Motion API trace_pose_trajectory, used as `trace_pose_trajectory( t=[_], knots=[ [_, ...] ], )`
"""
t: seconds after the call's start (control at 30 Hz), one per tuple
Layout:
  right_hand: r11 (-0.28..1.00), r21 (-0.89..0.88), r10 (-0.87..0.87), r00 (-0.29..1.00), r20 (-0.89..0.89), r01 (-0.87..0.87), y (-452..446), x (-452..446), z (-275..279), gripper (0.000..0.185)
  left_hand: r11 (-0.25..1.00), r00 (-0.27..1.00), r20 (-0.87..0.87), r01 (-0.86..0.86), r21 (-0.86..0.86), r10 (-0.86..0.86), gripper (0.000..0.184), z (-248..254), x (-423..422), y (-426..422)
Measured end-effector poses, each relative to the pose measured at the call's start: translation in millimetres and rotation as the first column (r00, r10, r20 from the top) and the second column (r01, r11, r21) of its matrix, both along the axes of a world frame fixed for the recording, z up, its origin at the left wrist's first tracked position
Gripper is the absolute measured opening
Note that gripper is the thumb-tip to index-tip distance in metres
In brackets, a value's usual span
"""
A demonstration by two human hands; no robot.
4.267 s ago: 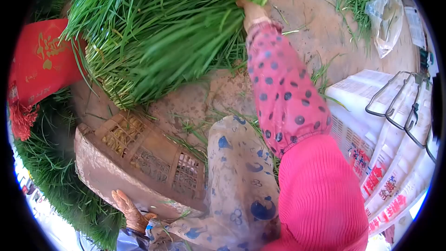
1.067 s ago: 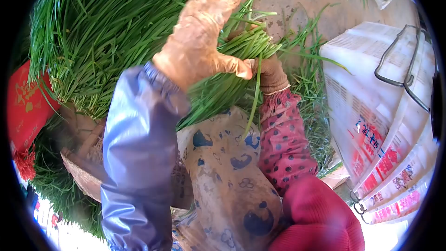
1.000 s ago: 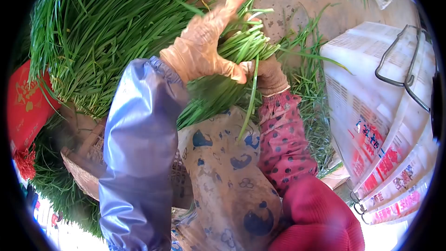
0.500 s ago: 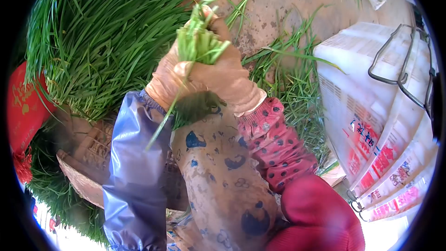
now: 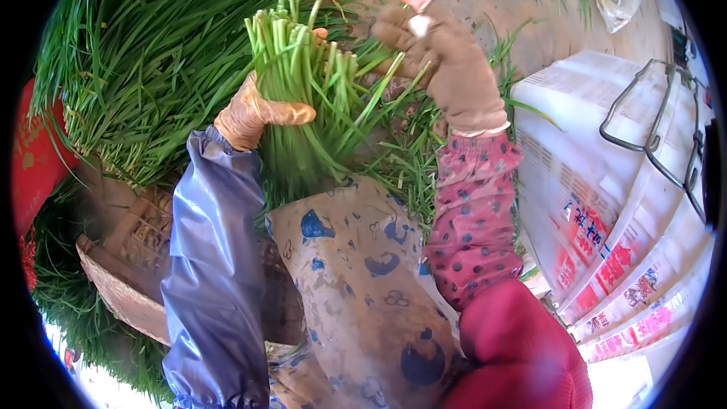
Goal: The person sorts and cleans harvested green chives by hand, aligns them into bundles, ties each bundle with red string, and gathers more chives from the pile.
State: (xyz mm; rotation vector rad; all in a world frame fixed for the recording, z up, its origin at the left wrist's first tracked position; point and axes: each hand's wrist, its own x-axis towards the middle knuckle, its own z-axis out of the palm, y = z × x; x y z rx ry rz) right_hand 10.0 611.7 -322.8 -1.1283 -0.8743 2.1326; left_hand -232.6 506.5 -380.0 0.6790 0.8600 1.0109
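Note:
A bunch of garlic chives (image 5: 291,68) stands with its cut pale ends up. My left hand (image 5: 246,113), in a tan glove, is wrapped round it, thumb across the front. To the right of the bunch my right hand (image 5: 458,68), in a brownish glove, is raised with its fingers apart and partly bent. A bare fingertip and a white wrapping show on it. A few stalks lean out of the bunch toward this hand; whether the fingers touch them is not clear.
A large heap of chives (image 5: 174,53) lies at the upper left. Loose leaves (image 5: 413,151) litter the ground. White printed crates (image 5: 575,129) with a metal handle stand at the right. At the lower left is a brown crate-like container (image 5: 121,280), near a red cloth (image 5: 34,159).
Both hands were together round the chives; the right hand has let go and moved right and up. The bunch now looks wider and fans out in the left hand.

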Motion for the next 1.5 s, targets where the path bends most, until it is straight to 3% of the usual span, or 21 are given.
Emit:
trace_pose_trajectory(
  t=[0.13,0.27,0.37,0.43,0.47,0.53,0.57,0.67,0.7,0.77,0.9,0.97,1.0,1.03,1.13,1.2,1.37,1.4,1.43,1.47,1.5],
  knots=[
    [0.944,-0.088,-0.331,0.920,-0.208,0.319,1,-1,-28,0.050,0.997,0.999,0.005,-0.038,-0.068,0.038,0.104,4,-2,-2],
    [0.906,-0.209,-0.423,0.786,-0.451,0.368,-18,-8,-45,0.055,0.993,0.999,-0.009,-0.049,-0.109,0.049,0.105,1,-3,-2],
    [0.809,-0.283,-0.587,0.736,-0.337,0.515,-26,-14,-38,0.053,0.989,0.995,0.037,-0.085,-0.125,0.090,0.105,-5,-6,-7],
    [0.886,-0.048,-0.456,0.885,0.096,0.462,-20,-3,-53,0.050,0.981,0.981,0.111,-0.145,-0.127,0.159,0.105,-10,-11,-12],
    [0.886,-0.045,-0.455,0.885,0.096,0.461,-17,4,-58,0.050,0.981,0.981,0.112,-0.146,-0.124,0.160,0.105,-11,-13,-14],
    [0.936,0.262,-0.351,0.697,0.625,0.237,-11,17,-66,0.044,0.978,0.975,0.120,-0.176,-0.114,0.190,0.106,-11,-17,-17],
    [0.936,0.261,-0.350,0.697,0.626,0.235,0,26,-76,0.044,0.975,0.971,0.123,-0.191,-0.111,0.204,0.106,-10,-19,-20],
    [0.881,0.413,-0.318,0.359,0.877,-0.231,26,24,-75,0.046,0.967,0.970,0.118,-0.193,-0.165,0.214,0.105,-5,-24,-25],
    [0.882,0.413,-0.319,0.357,0.878,-0.227,33,14,-67,0.046,0.963,0.970,0.115,-0.192,-0.187,0.216,0.105,-4,-24,-26],
    [0.889,0.219,-0.151,0.194,0.969,-0.403,50,-2,-65,0.048,0.957,0.968,0.137,-0.174,-0.233,0.209,0.105,-5,-27,-30],
    [0.891,0.130,-0.088,0.117,0.989,-0.434,73,-16,-81,0.045,0.960,0.988,0.064,-0.120,-0.254,0.141,0.104,-31,-40,-38],
    [0.940,0.178,-0.156,0.096,0.983,-0.290,81,-17,-102,0.045,0.967,0.990,0.076,-0.099,-0.236,0.120,0.103,-31,-40,-40],
    [0.922,0.317,-0.278,0.193,0.941,-0.220,87,-5,-122,0.050,0.968,0.979,0.087,-0.162,-0.194,0.181,0.092,-25,-34,-36],
    [0.924,0.375,-0.374,0.375,0.848,0.075,82,-5,-107,0.048,0.965,0.972,0.093,-0.198,-0.174,0.217,0.086,-24,-35,-38],
    [0.747,0.296,-0.664,0.687,0.295,0.595,50,16,-79,0.026,0.943,0.971,0.055,-0.212,-0.258,0.234,0.081,-34,-45,-51],
    [0.725,0.483,-0.675,0.643,0.361,0.490,21,33,-71,0.022,0.938,0.967,0.054,-0.228,-0.263,0.250,0.083,-34,-43,-52],
    [0.907,0.404,-0.334,0.792,0.512,0.121,-59,16,-63,0.028,0.963,0.964,0.126,-0.213,-0.166,0.235,0.085,-30,-32,-41],
    [0.933,0.291,-0.303,0.896,0.324,0.211,-70,-2,-58,0.030,0.938,0.950,0.177,-0.200,-0.284,0.257,0.083,-31,-31,-41],
    [0.951,0.142,-0.294,0.946,0.133,0.276,-81,-19,-54,0.034,0.957,0.965,0.131,-0.199,-0.210,0.230,0.084,-7,-19,-33],
    [0.928,0.348,-0.156,0.987,0.046,0.131,-85,-37,-53,0.063,0.971,0.974,0.081,-0.197,-0.136,0.210,0.085,17,-8,-25],
    [0.924,0.311,-0.175,0.970,-0.170,0.222,-91,-61,-55,0.076,0.948,0.997,-0.061,-0.062,-0.311,0.045,0.084,15,-14,-27]
  ],
)
